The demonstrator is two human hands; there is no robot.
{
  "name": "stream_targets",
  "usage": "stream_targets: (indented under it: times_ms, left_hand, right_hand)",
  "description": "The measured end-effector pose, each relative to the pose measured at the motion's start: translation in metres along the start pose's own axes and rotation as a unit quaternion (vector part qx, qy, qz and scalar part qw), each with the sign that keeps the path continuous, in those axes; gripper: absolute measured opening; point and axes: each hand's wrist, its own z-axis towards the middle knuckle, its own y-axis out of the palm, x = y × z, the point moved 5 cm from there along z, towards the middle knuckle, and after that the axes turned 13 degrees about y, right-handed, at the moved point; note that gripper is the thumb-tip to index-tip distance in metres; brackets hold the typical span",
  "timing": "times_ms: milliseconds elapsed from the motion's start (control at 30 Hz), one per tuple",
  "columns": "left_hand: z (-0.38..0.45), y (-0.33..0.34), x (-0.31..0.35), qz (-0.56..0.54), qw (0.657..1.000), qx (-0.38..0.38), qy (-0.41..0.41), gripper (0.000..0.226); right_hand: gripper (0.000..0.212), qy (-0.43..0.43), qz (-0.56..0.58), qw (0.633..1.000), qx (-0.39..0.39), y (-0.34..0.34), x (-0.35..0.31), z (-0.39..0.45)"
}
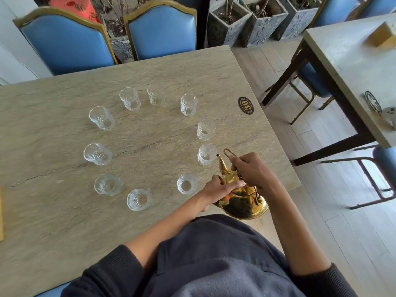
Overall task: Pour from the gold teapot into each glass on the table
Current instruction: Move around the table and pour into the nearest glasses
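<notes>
Hands on gold teapot

Ten glasses stand in a ring on the table. The teapot is over the table's near right edge, its spout beside a right-side glass. Two chairs stand behind the table.

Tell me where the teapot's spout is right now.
In the head view, the gold teapot's spout sits at the table's near-right corner, its tip at the rim of the nearest right-hand glass.
</notes>
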Motion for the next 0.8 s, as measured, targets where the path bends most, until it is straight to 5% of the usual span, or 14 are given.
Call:
stream_targets:
  times_ms: [800]
  left_hand:
    - [0.0066, -0.0055, -0.0032, -0.020, 1.000, 0.004, 0.020, 0.115]
  right_hand:
    - [0.049, 0.004, -0.016, 1.000, -0.004, 0.0003, -0.0080, 0.0022]
